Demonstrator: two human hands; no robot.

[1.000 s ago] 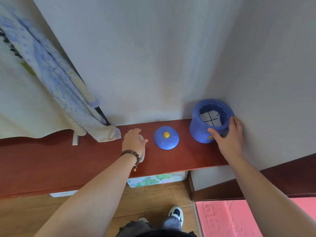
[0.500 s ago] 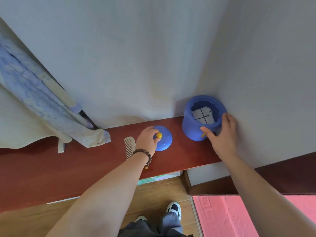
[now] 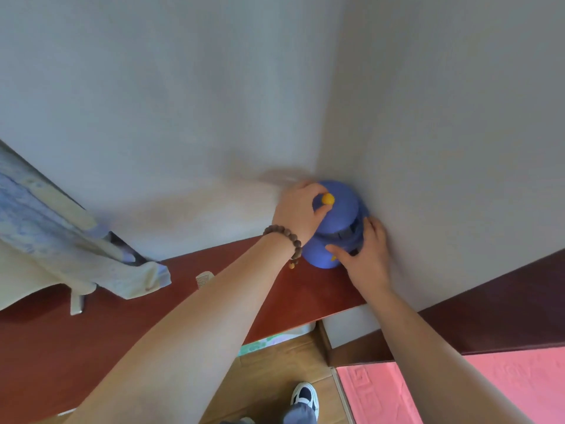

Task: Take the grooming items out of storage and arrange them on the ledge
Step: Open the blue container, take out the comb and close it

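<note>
The left hand (image 3: 298, 211) has its grip clamped on the lid (image 3: 339, 209), fingers closed beside the yellow knob (image 3: 328, 198), and holds the lid tilted over the mouth of the blue jar (image 3: 322, 255); the lid sits askew, with a dark gap showing along its right edge. The right hand (image 3: 367, 258) is pressed against the jar's near right side, thumb on the front wall and fingers (image 3: 371, 226) curled around by the rim, so its grip is closed on the jar. A bead bracelet (image 3: 286, 238) circles the left wrist. The jar stands at the far right end of the red-brown ledge (image 3: 122, 332), tucked into the corner where two pale walls (image 3: 214, 102) meet. Left of the arms, a pale comb (image 3: 204, 278) lies flat on the ledge, well apart from the jar. Further left, a light cloth with blue print (image 3: 61, 249) hangs down over the ledge's far edge. Below the ledge are a wooden floor (image 3: 269, 371), a shoe (image 3: 304, 397) and, to the right, a pink mat (image 3: 382, 393).
</note>
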